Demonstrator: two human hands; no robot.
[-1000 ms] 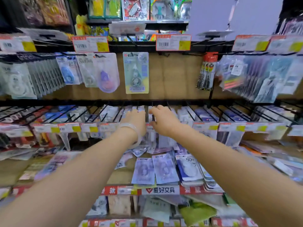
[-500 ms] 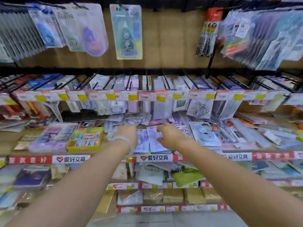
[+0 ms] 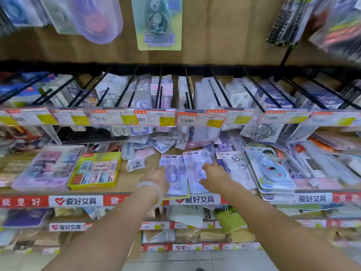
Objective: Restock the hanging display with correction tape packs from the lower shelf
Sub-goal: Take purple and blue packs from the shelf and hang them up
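While both hands reached onto the lower shelf [image 3: 125,189], two purple tape packs lay side by side at its front edge.
The left hand [image 3: 156,176] touched the left pack [image 3: 174,173] and the right hand [image 3: 214,178] pressed on the right pack [image 3: 195,167], but whether their fingers curled around anything I could not tell; beyond hung one row of price tags [image 3: 156,119], then one green pack [image 3: 159,22].
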